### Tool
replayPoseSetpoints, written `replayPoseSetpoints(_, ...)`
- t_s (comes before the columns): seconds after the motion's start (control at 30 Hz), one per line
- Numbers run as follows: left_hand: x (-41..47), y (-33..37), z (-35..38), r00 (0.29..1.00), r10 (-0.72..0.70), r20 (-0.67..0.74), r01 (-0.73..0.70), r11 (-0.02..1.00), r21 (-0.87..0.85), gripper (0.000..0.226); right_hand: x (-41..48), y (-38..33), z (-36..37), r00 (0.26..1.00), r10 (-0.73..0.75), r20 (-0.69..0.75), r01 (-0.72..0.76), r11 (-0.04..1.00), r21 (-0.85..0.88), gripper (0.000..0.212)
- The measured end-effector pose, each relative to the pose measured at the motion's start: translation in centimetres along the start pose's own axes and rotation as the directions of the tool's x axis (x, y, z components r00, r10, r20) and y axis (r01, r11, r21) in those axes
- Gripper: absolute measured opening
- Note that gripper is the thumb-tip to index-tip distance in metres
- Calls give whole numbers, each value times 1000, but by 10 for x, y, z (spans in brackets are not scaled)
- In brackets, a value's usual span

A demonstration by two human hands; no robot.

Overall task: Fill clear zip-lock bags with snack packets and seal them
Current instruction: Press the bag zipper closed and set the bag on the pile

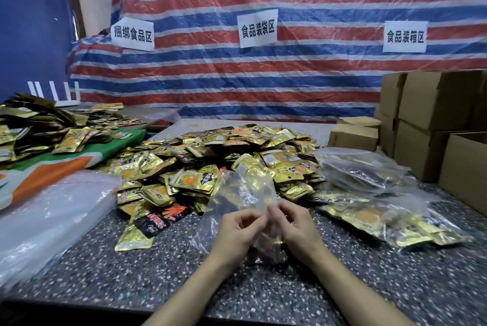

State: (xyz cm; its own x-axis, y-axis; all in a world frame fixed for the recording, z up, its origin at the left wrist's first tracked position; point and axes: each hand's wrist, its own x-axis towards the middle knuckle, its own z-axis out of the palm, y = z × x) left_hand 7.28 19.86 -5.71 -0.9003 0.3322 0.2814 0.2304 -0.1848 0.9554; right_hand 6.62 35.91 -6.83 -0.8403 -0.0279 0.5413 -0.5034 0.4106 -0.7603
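Presently the left hand (237,228) and the right hand (295,225) are each pinching the clear zip-lock bag (238,188), both grips narrowed to a fingertip hold, above the worktop (131,281) near the middle of its front edge. Judged step: parting the mouth. Advisable: sliding the two lips against each other, then spreading them wide before reaching for the snack packets (210,157) heaped just behind. Whether the zip is parting cannot be told, as the fingers are covering it. Gold is showing through the film, whether from contents or from the heap is unclear.
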Motion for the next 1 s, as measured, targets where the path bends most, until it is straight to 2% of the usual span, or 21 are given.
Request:
replayPoseSetpoints(0.1,1,-1,-2,998,-6,-57,8,1000,22,11,-1,0,-1,992,14,-126,-12,1000,15,48)
replayPoseSetpoints(0.17,2,-4,-3,995,3,-100,5,996,84,17,-1,0,-1,983,20,-180,-16,999,28,49)
replayPoseSetpoints(0.27,1,-5,-2,994,6,-110,4,996,94,18,-2,1,-2,992,20,-126,-15,999,45,48)
replayPoseSetpoints(0.43,1,-1,-3,976,99,-193,-86,993,74,30,-4,-5,-3,997,48,-60,-41,993,109,27)
replayPoseSetpoints(0.5,-1,1,-6,952,121,-282,-103,992,76,28,-4,-6,-5,995,60,-82,-49,991,125,26)
replayPoseSetpoints(0.6,-3,15,-18,863,215,-456,-120,966,228,30,-4,-16,-11,991,58,-117,-47,994,94,28)
replayPoseSetpoints(0.73,2,56,-31,811,322,-489,-106,902,419,22,-5,-43,-25,984,6,-176,5,998,61,27)
replayPoseSetpoints(0.83,0,83,-30,851,328,-410,-97,866,491,26,-6,-78,-34,966,-165,-199,167,986,-7,22)
replayPoseSetpoints(0.9,-2,94,-26,884,288,-367,-81,869,488,27,-7,-101,-43,914,-379,-148,353,919,-174,36)
replayPoseSetpoints(0.97,-4,104,-23,912,233,-337,-66,895,441,26,-10,-120,-56,830,-556,53,529,752,-394,56)
replayPoseSetpoints(1.0,-5,108,-21,925,208,-318,-60,907,417,25,-11,-130,-63,791,-583,187,594,657,-463,55)
